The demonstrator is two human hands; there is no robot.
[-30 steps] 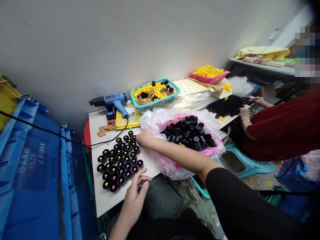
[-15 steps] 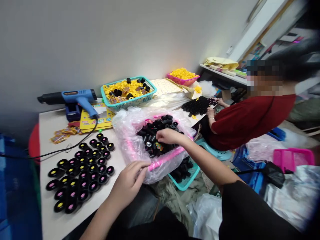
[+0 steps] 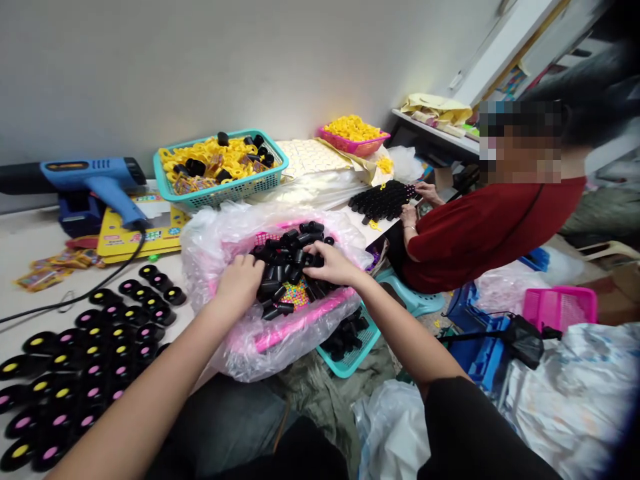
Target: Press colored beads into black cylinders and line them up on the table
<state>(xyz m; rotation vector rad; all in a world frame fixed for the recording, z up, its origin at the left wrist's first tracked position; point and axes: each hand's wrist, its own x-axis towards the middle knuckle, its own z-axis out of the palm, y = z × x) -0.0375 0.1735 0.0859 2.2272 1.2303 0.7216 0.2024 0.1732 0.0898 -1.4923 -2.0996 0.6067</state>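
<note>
Both hands are in a pink basket [image 3: 280, 337] lined with clear plastic film and heaped with short black plastic cylinders [image 3: 285, 257]. My left hand [image 3: 239, 287] bends over the heap's left side, fingers curled down among the pieces; what they hold is hidden. On the right of the heap, my right hand [image 3: 333, 265] has thumb and fingers closed around a black cylinder [image 3: 311, 257]. Tiny multicoloured beads [image 3: 297, 293] show between the cylinders near the basket's front. Rows of black cylinders with yellow or pink centres [image 3: 93, 350] stand on the table to the left.
A blue heat gun [image 3: 95, 177] rests at the back left, its cable crossing the table. Behind are a teal basket [image 3: 225, 193] of yellow parts and a pink basket [image 3: 355, 143]. A co-worker in red [image 3: 495, 233] handles black pieces at right. Another teal basket [image 3: 353, 360] sits below.
My left hand has moved from the basket's front rim onto the heap. My right hand stays in the heap, and more beads are uncovered. The view has shifted, bringing the left table nearer.
</note>
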